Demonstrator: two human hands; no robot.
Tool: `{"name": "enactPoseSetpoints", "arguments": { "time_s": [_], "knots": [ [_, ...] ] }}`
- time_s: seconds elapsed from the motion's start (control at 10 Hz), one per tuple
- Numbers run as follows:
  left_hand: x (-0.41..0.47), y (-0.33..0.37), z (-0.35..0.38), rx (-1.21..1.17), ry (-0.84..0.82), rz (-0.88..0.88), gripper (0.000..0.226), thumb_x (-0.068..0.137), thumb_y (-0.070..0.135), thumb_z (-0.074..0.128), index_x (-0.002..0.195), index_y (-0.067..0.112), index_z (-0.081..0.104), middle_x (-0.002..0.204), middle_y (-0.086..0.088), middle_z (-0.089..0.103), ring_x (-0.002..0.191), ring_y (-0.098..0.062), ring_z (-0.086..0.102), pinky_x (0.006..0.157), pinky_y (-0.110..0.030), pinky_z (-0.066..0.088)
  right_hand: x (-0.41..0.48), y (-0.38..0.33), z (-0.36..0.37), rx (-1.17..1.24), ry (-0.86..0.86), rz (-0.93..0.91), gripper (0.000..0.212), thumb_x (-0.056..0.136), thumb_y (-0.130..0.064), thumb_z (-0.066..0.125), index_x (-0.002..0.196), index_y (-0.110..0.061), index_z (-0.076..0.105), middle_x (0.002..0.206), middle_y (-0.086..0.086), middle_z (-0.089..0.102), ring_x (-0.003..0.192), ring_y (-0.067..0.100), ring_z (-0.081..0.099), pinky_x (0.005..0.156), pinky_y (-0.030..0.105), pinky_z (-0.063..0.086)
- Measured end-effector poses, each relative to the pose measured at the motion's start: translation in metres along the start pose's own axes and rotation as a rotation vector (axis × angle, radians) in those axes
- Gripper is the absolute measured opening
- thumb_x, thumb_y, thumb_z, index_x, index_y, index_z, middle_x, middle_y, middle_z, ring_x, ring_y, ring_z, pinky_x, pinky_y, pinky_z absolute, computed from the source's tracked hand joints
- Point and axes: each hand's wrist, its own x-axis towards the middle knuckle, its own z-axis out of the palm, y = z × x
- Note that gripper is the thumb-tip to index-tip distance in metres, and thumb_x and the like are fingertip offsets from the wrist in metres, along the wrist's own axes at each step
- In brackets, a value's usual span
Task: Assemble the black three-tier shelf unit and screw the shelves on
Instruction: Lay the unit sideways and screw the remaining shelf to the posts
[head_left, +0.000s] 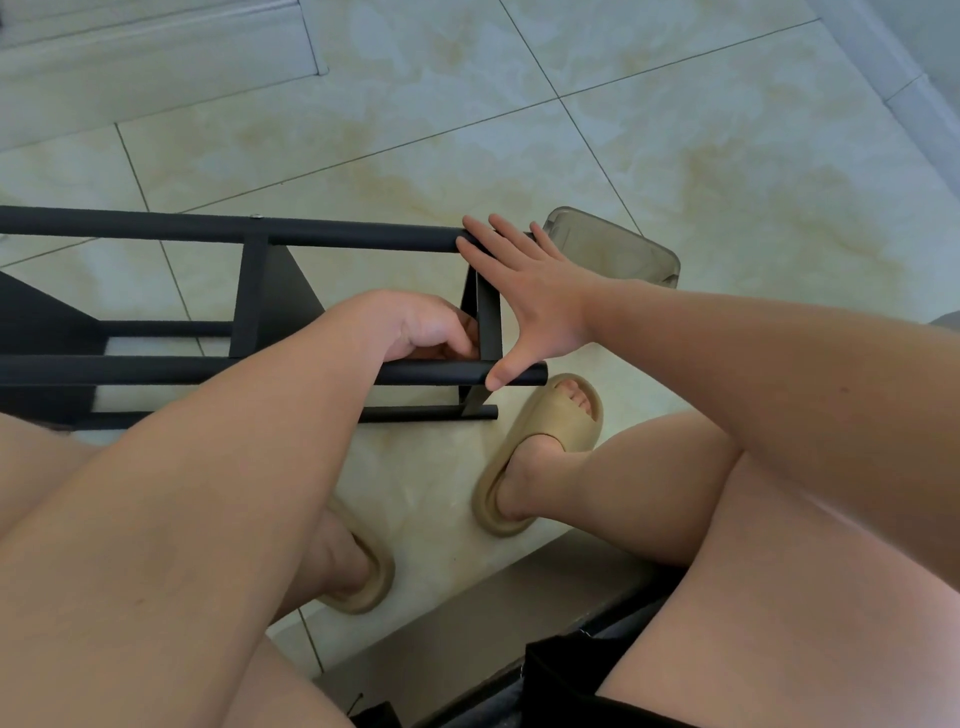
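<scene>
Where the black shelf unit (156, 228) lies on its side on the tiled floor (675, 156), the left hand (415, 332) curls its fingers at the end shelf (488, 322), grip unclear; the right hand (530, 296) spans two poles (363, 240), fingers spread.
</scene>
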Motion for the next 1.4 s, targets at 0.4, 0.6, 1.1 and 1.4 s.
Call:
{"name": "enactPoseSetpoints", "arguments": {
  "time_s": [0.4, 0.6, 1.1, 1.4],
  "knots": [
    [0.002, -0.012, 0.005, -0.042, -0.045, -0.06, 0.016, 0.092, 0.005, 0.058, 0.102, 0.006, 0.071, 0.09, -0.01, 0.07, 0.083, -0.024, 0.064, 0.082, -0.032, 0.051, -0.011, -0.011, 0.008, -0.003, 0.053, 0.0, 0.153, 0.052, -0.093, 0.064, 0.161, -0.013, -0.008, 0.167, 0.004, -0.021, 0.153, 0.027, -0.021, 0.121, 0.055, -0.011],
    [0.0, -0.012, 0.005, -0.029, 0.002, -0.006, 0.014, 0.087, 0.001, 0.06, 0.089, 0.01, 0.071, 0.08, -0.005, 0.072, 0.078, -0.021, 0.064, 0.079, -0.03, 0.05, -0.012, -0.013, 0.007, 0.005, 0.048, 0.007, 0.153, 0.052, -0.092, 0.065, 0.161, -0.013, -0.007, 0.167, 0.004, -0.021, 0.153, 0.027, -0.021, 0.122, 0.055, -0.011],
    [0.0, -0.014, 0.002, -0.127, -0.094, -0.107, 0.015, 0.092, 0.011, 0.063, 0.103, 0.006, 0.072, 0.095, -0.013, 0.074, 0.086, -0.025, 0.07, 0.085, -0.037, 0.058, -0.011, -0.012, 0.01, 0.008, 0.059, 0.004, 0.153, 0.052, -0.094, 0.063, 0.161, -0.013, -0.007, 0.167, 0.004, -0.021, 0.153, 0.027, -0.022, 0.121, 0.055, -0.012],
    [0.003, -0.01, 0.002, -0.039, -0.025, -0.059, 0.011, 0.088, 0.003, 0.061, 0.087, 0.007, 0.072, 0.081, -0.009, 0.073, 0.074, -0.02, 0.069, 0.076, -0.03, 0.054, -0.011, -0.012, 0.01, 0.013, 0.062, 0.007, 0.153, 0.052, -0.093, 0.064, 0.161, -0.014, -0.008, 0.167, 0.003, -0.022, 0.153, 0.026, -0.022, 0.121, 0.054, -0.013]
  ]
}}
